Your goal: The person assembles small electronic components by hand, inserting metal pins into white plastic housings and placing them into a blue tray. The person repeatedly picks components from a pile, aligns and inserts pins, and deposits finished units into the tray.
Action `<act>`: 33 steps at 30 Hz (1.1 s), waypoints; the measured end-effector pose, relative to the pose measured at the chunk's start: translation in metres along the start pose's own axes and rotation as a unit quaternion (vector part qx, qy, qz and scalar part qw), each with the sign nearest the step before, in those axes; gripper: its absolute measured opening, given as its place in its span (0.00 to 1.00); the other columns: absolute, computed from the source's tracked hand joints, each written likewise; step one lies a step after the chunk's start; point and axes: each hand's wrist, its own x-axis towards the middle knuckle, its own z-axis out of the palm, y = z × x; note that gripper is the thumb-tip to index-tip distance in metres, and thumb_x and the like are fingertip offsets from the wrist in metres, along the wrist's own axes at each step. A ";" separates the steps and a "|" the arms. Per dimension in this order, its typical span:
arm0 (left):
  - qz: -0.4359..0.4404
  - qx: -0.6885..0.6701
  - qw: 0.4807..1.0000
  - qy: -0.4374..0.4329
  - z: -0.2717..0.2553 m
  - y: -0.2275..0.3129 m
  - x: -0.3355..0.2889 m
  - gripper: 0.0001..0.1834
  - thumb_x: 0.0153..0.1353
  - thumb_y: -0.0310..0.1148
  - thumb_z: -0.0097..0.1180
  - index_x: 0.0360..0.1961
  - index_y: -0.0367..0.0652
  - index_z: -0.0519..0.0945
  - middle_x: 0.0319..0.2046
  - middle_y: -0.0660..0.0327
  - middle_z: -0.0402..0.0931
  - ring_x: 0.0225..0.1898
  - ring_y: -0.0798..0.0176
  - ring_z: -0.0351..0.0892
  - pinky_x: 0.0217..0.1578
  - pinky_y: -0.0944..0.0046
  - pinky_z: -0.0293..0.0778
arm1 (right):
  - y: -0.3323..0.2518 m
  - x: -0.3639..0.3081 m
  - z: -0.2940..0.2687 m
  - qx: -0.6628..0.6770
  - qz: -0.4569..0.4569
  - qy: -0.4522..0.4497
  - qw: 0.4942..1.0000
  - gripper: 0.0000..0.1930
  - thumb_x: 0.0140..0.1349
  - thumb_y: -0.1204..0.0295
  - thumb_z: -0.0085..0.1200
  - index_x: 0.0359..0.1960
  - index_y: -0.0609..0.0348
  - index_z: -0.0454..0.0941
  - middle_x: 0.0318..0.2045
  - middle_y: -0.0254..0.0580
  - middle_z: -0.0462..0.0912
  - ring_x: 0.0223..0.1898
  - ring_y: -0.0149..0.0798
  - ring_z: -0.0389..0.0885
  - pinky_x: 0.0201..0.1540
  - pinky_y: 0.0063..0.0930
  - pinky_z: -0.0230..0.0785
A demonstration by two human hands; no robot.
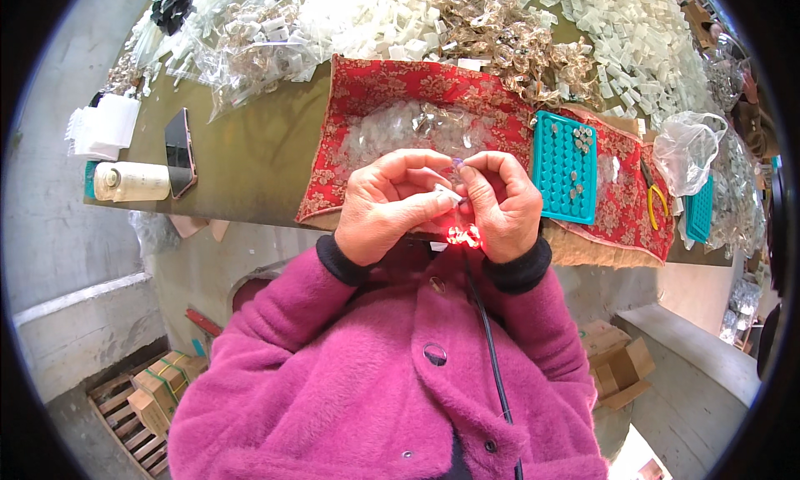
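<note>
Both hands meet over the near edge of a red floral cloth (358,88). My left hand (379,207) is closed, thumb and fingers pinching a small white piece (448,194). Close against it, my right hand (506,207) is closed too, its thumb and forefinger pressed together around something tiny and partly hidden, with a purplish glint at the fingertips. Just below the fingertips shines a bright red glow (464,237), where a black cable (492,338) runs down my front. Beyond the hands, a pile of small clear plastic pieces (408,130) lies on the cloth.
Right of my hands lies a teal tray (550,167) with small round metal parts. Yellow-handled pliers (654,198) and a clear plastic bag (690,151) are farther right. Heaps of whitish pieces (375,22) line the back. A phone (179,151) and a cream bottle (133,182) stand left.
</note>
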 end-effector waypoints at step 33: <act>-0.019 -0.045 0.999 0.016 0.005 -0.002 0.006 0.18 0.68 0.19 0.63 0.58 0.34 0.79 0.46 0.53 0.87 0.44 0.64 0.87 0.42 0.65 0.87 | 0.014 -0.001 -0.001 0.126 -0.044 0.015 0.991 0.05 0.69 0.83 0.63 0.43 0.63 0.83 0.35 0.35 0.86 0.33 0.24 0.83 0.38 0.20 0.80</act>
